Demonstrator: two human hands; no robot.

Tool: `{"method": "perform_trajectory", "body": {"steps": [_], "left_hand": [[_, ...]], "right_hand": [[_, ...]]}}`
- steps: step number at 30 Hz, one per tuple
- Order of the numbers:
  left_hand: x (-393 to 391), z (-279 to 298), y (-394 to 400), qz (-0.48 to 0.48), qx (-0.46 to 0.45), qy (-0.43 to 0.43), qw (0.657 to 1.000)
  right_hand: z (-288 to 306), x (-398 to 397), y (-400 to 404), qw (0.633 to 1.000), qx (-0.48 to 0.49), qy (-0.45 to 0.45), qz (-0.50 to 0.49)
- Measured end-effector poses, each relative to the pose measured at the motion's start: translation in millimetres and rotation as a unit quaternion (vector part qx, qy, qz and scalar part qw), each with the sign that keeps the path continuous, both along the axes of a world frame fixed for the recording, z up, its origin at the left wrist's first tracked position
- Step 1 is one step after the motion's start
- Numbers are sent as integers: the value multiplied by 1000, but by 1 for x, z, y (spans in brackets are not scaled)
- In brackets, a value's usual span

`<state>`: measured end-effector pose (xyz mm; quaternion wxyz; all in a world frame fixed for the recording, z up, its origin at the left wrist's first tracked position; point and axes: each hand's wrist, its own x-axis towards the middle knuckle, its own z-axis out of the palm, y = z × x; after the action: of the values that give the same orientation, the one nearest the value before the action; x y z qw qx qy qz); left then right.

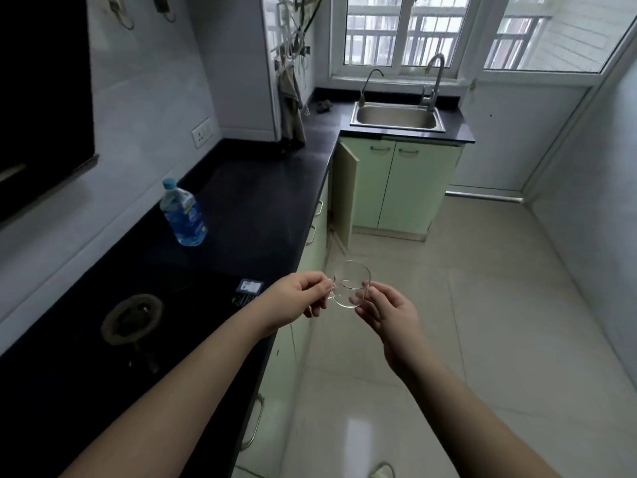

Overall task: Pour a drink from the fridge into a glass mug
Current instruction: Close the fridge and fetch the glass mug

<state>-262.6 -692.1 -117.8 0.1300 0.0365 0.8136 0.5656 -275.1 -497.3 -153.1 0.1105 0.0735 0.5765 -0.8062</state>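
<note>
I hold a clear glass mug (352, 282) in the air between both hands, over the floor just past the counter's edge. My left hand (295, 298) pinches its handle on the left side. My right hand (387, 313) grips the mug's right wall with fingertips. The mug looks empty. A blue-tinted plastic bottle (184, 212) with a light blue cap stands upright on the dark countertop (262, 201), well to the left and beyond my hands.
A gas burner (132, 319) and a small dark device (249, 290) sit on the counter near my left arm. A steel sink (396, 116) with two taps lies ahead under the window. One green cabinet door (344, 194) stands open. Tiled floor spreads to the right.
</note>
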Motion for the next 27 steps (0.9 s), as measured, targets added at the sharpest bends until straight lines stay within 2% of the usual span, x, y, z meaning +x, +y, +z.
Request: {"method": "perform_trajectory", "body": {"steps": [14, 27], "left_hand": [[-177, 4, 73, 36, 3, -14, 999], [-311, -16, 22, 125, 58, 8, 990]], "right_hand": [[1, -186, 67, 1000, 13, 9, 16], [3, -338, 4, 998, 14, -25, 51]]}}
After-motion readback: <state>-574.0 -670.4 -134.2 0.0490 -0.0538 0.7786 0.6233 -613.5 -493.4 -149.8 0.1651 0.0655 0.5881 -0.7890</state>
